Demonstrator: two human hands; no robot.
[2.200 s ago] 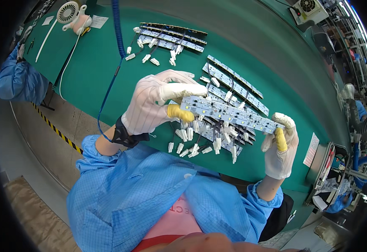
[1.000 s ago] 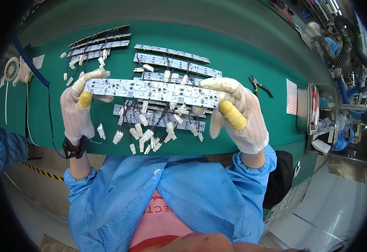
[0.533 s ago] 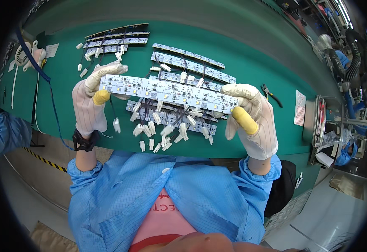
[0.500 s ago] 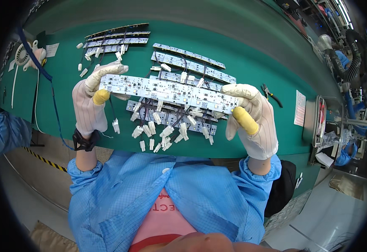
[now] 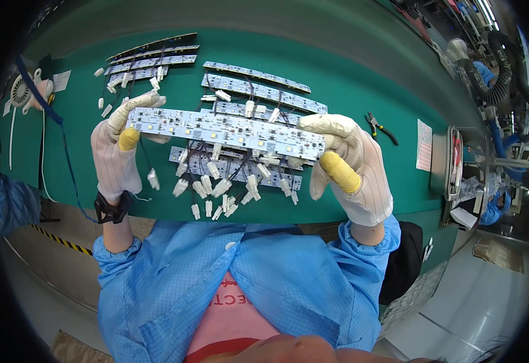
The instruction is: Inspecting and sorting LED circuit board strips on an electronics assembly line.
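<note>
A long white circuit board strip [image 5: 228, 131] with small chips and LEDs is held up level above the bench. My left hand [image 5: 121, 142], in a striped white glove with a yellow thumb cover, grips its left end. At the opposite end my right hand [image 5: 352, 166], gloved alike, pinches the strip between thumb and fingers. A wire with a white connector [image 5: 153, 179] dangles from near the left end. Under the held strip lie more circuit board strips [image 5: 270, 95], partly hidden by it. Their dark wires end in several white connectors [image 5: 221, 187] toward the bench's front edge.
Another group of circuit board strips [image 5: 155, 61] lies at the far left of the green bench [image 5: 361, 100]. Cutting pliers [image 5: 382, 128] and a printed sheet [image 5: 424, 145] are at the right, beside a metal tray [image 5: 453, 163]. A small fan [image 5: 31, 91] stands at the left.
The whole view has shifted slightly, moving the bench and its contents leftward in the picture. Both hands keep hold of the strip, whose face is tilted a little differently.
</note>
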